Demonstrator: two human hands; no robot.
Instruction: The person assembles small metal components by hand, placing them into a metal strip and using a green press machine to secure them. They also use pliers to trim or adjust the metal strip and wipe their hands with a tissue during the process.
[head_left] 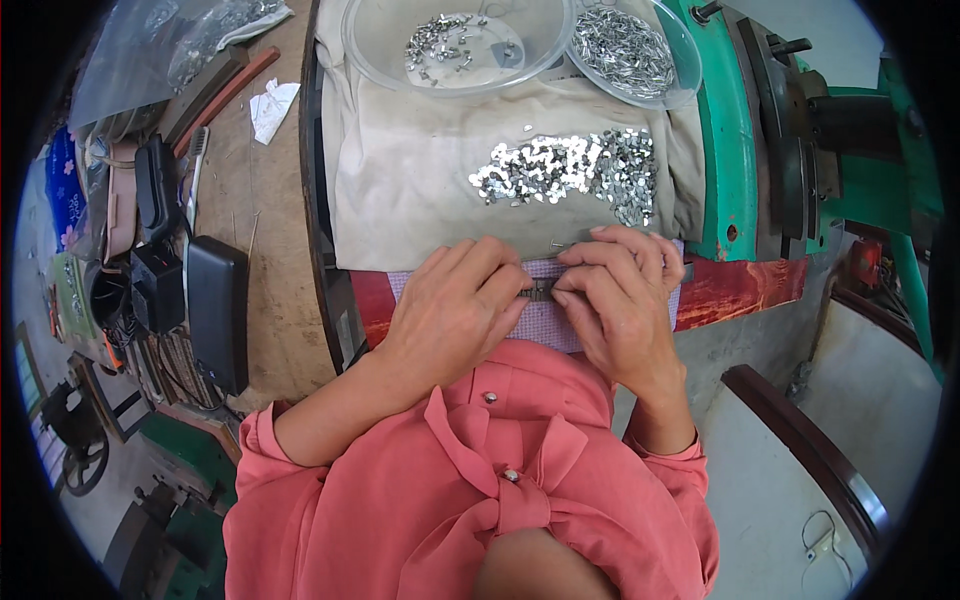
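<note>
Between my two hands is a short dark metal strip with marks or holes along it, lying over a checked cloth. My left hand pinches its left end between thumb and fingers. The right end is in the closed fingertips of my right hand. A small metal pin lies just beyond my right fingers, on the edge of the beige cloth. Farther back on that cloth spreads a pile of shiny, small flat-headed metal pieces.
A clear tub with loose metal parts and a clear bowl full of thin metal pins stand at the back. Green machinery borders the right. On the wooden bench at left are a black case, a toothbrush and crumpled tissue.
</note>
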